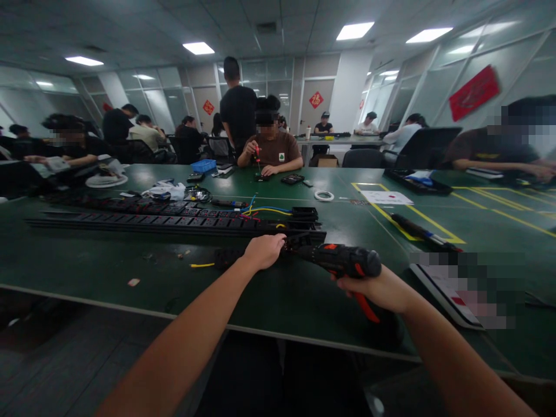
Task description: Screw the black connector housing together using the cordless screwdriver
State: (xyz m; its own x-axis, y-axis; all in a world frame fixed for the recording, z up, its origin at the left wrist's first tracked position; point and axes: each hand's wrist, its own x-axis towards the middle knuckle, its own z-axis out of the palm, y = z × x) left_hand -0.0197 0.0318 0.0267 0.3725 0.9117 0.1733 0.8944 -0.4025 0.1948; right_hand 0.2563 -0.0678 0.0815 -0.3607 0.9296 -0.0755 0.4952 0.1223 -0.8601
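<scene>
My right hand (369, 288) is wrapped around the handle of a black and orange cordless drill (345, 259). The drill lies nearly level, its nose pointing left toward my left hand. My left hand (264, 252) is closed in a pinch close to the drill's tip, and what sits between its fingers is mostly hidden. A dark block (226, 258) with a yellow wire (202, 265) shows just left of that hand. Right behind it lie long black power strips (174, 223) with rows of sockets. Blue and yellow wires (264, 209) stick out near their right end.
Across the green table (130, 260), a person (273, 150) holds a red screwdriver (257, 153). To my right lie another power tool (425, 233) and a white-edged case (447, 295). A tape ring (324, 196) and a blue basket (204, 166) stand farther back.
</scene>
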